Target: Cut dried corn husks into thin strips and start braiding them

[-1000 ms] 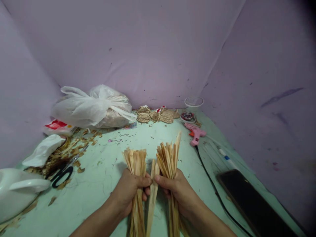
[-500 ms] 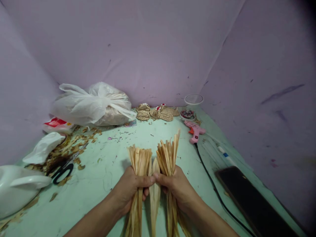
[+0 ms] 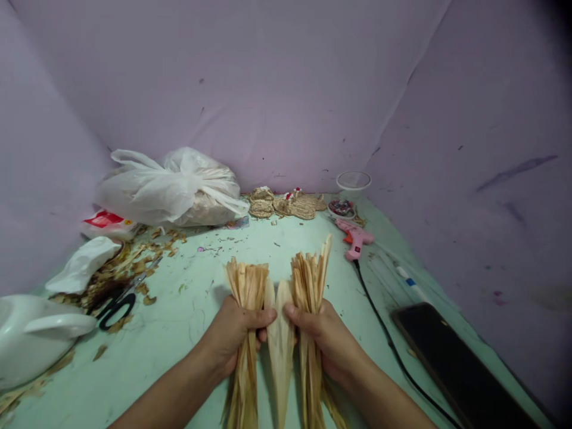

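You have both hands in the lower centre of the frame, each closed around dry, straw-coloured strips. Your left hand (image 3: 241, 330) grips the left bundle (image 3: 247, 283), its fanned ends sticking up above your thumb; your right hand (image 3: 319, 328) grips the right bundle (image 3: 308, 280) the same way, with one strip poking higher than the rest. Between them, your thumbs press against a paler, broad leaf (image 3: 280, 351) that tapers towards the bottom edge (whether it is one piece or two overlapping, I cannot tell).

Around you on the green counter (image 3: 174, 339), black-handled scissors (image 3: 118, 310) lie among brown scraps (image 3: 145, 253) at the left of the frame, with a knotted white bag (image 3: 179, 190) above them. Braided pieces (image 3: 299, 207) sit at the upper centre. To their right is a pink glue gun (image 3: 356, 241), its cord (image 3: 384, 330) running down beside a dark phone (image 3: 460, 363) at lower right.
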Tool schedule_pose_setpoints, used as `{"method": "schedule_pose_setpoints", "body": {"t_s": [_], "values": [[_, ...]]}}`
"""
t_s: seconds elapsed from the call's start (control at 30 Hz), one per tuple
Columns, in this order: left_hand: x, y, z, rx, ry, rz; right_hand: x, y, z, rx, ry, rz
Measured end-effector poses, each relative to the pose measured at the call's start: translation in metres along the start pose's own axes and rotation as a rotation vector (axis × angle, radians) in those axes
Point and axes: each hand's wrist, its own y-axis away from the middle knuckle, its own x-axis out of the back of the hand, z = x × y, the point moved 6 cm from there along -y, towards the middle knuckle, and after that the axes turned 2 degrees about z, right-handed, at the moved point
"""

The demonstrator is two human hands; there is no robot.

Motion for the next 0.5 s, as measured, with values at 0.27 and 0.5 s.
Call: {"method": "schedule_pose_setpoints", "body": {"t_s": [0.27,0.5], "values": [[0.005,-0.001,0.001,-0.005,0.008,0.075,-0.001,0.000,0.003,-0.006,-0.059,0.029],[0.012,0.002,0.017,-0.070,0.046,0.175,0.025,-0.005,-0.006,0.077,-0.040,0.270]]}}
